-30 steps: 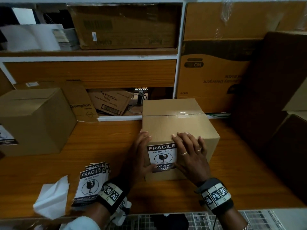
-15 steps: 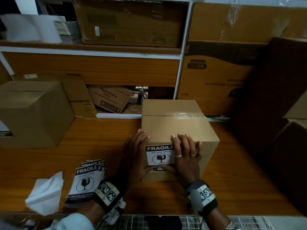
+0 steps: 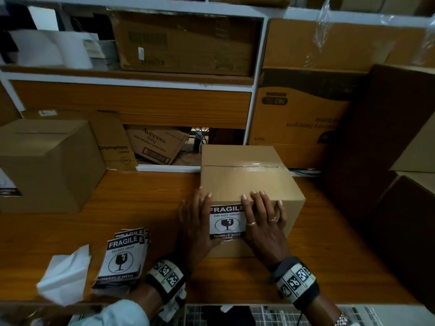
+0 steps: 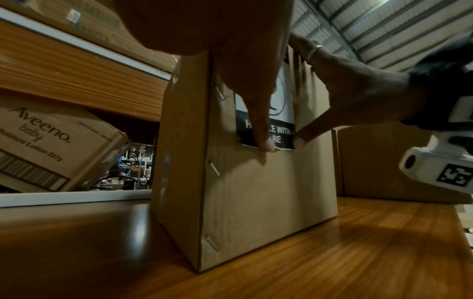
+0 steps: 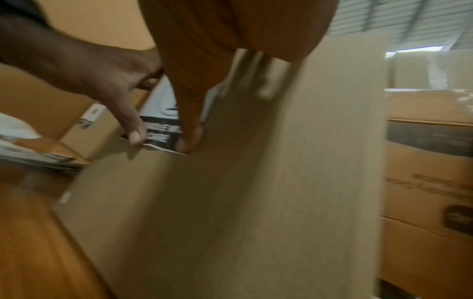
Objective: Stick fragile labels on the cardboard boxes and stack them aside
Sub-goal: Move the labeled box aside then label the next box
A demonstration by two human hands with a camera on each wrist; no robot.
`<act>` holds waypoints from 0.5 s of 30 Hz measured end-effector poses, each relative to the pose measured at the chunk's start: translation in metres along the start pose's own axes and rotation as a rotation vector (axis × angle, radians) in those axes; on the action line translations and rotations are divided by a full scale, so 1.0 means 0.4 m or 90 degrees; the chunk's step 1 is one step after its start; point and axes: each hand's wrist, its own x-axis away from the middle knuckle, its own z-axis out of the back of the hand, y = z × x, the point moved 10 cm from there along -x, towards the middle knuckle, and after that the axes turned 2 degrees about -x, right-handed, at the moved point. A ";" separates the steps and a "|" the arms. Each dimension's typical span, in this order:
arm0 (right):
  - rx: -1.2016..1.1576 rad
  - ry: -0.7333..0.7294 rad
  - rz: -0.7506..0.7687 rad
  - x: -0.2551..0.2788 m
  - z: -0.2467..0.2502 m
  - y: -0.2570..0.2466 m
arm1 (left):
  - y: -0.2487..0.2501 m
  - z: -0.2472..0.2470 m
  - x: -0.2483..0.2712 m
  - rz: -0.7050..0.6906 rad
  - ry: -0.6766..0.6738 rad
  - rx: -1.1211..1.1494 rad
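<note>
Right now the fragile label (image 3: 226, 222) sits on the near face of the taped cardboard box (image 3: 244, 177), which stands on the wooden table (image 3: 146, 208), and it lies between the two hands. Left hand (image 3: 196, 228) lies flat against the box at the label's left edge, fingers straight and reaching up to the box's top corner; seen from the left wrist, its thumb (image 4: 258, 121) presses down on the label's black bottom band. Right hand (image 3: 263, 224) is spread flat over the label's right edge, fingertips just over the top rim of the box, two rings on its fingers, and its thumb (image 4: 307, 133) touches the label's lower right corner. Neither hand curls round anything; both are pressing with extended fingers. Both wrists are held low, near the table's front edge. A stack of spare labels (image 3: 122, 257) lies on the table beside the left wrist, with crumpled white paper (image 3: 66, 276) just left of it, and another cardboard box (image 3: 47, 165) stands well apart at the far left.
</note>
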 end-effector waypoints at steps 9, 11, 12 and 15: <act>-0.028 0.008 -0.004 0.003 0.007 0.027 | -0.012 0.053 0.002 -0.075 0.043 0.008; -0.054 0.024 -0.026 0.002 0.008 0.035 | -0.022 0.068 0.000 -0.071 0.081 0.053; -0.072 0.037 -0.041 0.000 0.008 0.037 | -0.029 0.074 -0.005 -0.064 0.098 0.087; -0.132 0.066 -0.080 -0.021 0.008 0.038 | -0.052 0.089 -0.029 -0.029 0.141 0.158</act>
